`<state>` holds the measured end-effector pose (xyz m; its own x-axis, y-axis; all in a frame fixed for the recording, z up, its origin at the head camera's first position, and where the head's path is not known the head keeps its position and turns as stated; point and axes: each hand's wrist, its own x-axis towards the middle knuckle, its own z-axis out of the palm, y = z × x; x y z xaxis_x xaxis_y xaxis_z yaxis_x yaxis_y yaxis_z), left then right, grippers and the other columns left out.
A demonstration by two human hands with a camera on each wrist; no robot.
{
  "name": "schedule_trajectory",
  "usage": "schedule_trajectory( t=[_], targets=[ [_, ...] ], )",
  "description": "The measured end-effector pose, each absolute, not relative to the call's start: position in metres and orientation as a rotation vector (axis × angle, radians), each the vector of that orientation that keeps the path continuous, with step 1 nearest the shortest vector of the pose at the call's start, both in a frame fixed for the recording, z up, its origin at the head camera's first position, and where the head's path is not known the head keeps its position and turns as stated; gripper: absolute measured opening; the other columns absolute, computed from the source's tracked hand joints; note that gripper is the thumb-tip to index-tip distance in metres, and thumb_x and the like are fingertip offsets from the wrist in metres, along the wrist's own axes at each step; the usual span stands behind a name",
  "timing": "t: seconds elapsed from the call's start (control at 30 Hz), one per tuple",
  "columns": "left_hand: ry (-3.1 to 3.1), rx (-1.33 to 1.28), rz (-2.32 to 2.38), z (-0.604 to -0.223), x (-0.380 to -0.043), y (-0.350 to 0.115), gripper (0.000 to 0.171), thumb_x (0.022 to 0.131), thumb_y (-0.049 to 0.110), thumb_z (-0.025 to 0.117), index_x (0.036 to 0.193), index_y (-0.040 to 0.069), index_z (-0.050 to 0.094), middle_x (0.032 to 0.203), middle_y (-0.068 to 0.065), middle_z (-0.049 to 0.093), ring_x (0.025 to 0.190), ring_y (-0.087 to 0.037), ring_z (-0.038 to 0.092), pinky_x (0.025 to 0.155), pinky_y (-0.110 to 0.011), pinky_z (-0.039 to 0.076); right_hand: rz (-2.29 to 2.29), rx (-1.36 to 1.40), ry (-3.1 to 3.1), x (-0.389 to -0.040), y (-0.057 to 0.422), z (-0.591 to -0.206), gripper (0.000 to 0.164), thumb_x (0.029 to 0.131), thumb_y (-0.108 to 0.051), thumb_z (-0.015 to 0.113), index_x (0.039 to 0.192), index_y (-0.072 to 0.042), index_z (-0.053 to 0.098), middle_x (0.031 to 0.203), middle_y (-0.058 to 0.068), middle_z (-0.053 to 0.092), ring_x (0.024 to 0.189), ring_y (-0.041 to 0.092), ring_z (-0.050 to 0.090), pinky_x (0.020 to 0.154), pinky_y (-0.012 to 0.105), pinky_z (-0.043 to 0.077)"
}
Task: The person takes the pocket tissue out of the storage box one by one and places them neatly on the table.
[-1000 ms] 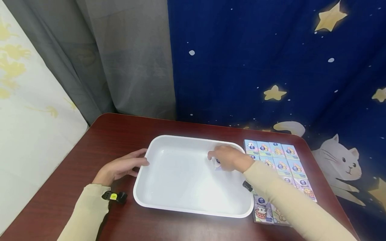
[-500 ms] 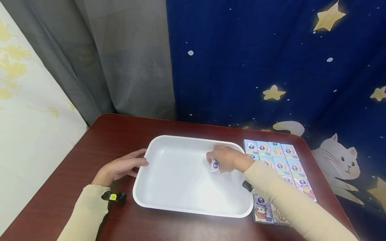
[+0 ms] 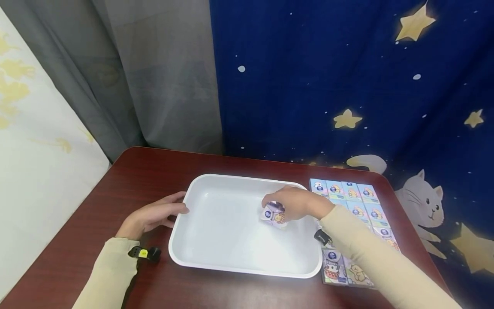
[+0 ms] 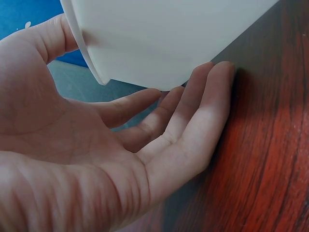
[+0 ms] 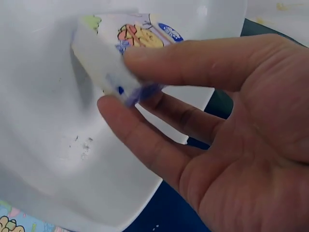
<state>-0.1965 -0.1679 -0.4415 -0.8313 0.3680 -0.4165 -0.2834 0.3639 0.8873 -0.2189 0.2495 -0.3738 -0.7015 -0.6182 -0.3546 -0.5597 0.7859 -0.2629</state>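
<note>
Inside the white tray (image 3: 247, 270), near its right end, my right hand (image 3: 297, 204) pinches a small tissue packet (image 3: 272, 214) printed with cartoon figures. The right wrist view shows the thumb on the packet's (image 5: 140, 36) printed face and fingers behind it; the packet is tilted. My left hand (image 3: 154, 214) holds the tray's left side. In the left wrist view, the left hand's (image 4: 120, 145) thumb goes over the rim, while its fingers curve below against the outer wall (image 4: 159, 53).
Several similar packets (image 3: 357, 210) lie in close rows right of the tray, partly hidden by the right sleeve (image 3: 370, 253). The dark red table (image 3: 150, 176) ends before a grey curtain (image 3: 170, 86) and a blue starry curtain (image 3: 293, 86).
The tissue packet in my right hand has turned, so more of its printed face shows in the head view. My left hand stays at the tray's side.
</note>
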Motion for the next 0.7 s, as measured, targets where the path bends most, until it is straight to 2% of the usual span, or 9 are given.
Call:
schedule_trajectory(
  t=[0.23,0.4,0.53,0.7],
  targets=[
    [2.054,0.083,1.509,-0.442,-0.197,-0.168,0.081,0.102,0.025,0.066,0.17,0.004,0.028,0.136,-0.018,0.066,0.112,-0.033,0.071,0.097,-0.056,0.06,-0.379,-0.891,2.46,-0.22,0.265,-0.362,0.065,0.087,-0.002,0.091,0.143,-0.028,0.07,0.13,-0.001,0.072,0.105,0.02,0.063,0.093,0.04,0.059],
    [2.052,0.092,1.508,-0.443,-0.197,-0.168,0.08,0.102,0.025,0.066,0.17,0.004,0.029,0.136,-0.018,0.066,0.112,-0.033,0.071,0.097,-0.056,0.06,-0.528,-0.853,2.397,-0.221,0.283,-0.36,0.068,0.086,-0.005,0.093,0.145,-0.029,0.068,0.121,-0.003,0.071,0.1,0.019,0.066,0.087,0.034,0.061],
    [2.05,0.095,1.51,-0.443,-0.197,-0.169,0.08,0.102,0.024,0.066,0.17,0.005,0.028,0.135,-0.018,0.066,0.112,-0.033,0.071,0.096,-0.056,0.06,-0.633,-0.825,2.343,-0.22,0.299,-0.361,0.069,0.087,-0.01,0.094,0.147,-0.029,0.066,0.116,-0.002,0.069,0.097,0.019,0.069,0.086,0.036,0.06],
    [2.045,0.09,1.515,-0.443,-0.197,-0.169,0.081,0.102,0.025,0.066,0.17,0.004,0.028,0.134,-0.017,0.067,0.111,-0.033,0.071,0.095,-0.055,0.061,-0.75,-0.762,2.279,-0.218,0.319,-0.362,0.068,0.087,-0.02,0.095,0.147,-0.032,0.065,0.118,0.001,0.067,0.101,0.02,0.071,0.088,0.041,0.059]
  ],
)
